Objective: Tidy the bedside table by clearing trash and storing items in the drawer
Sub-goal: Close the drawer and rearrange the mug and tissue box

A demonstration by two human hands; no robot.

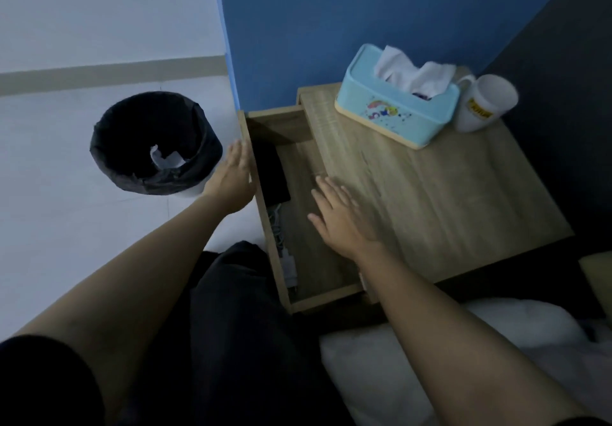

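Open drawer (318,227) at frame centre holding a dark phone (271,174) and white charger cable (284,253), left hand (235,174) flat and empty against the drawer front, right hand (341,217) spread empty over the bedside table (447,200) edge, tissue box (397,101) and white mug (483,104) upper right, black-lined bin (155,142) with crumpled paper (165,157) at left.

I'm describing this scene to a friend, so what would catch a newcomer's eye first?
Probably the light blue tissue box at the back of the bedside table, beside a white mug. Next, the open drawer, with the left hand flat against its front and the right hand open above it.
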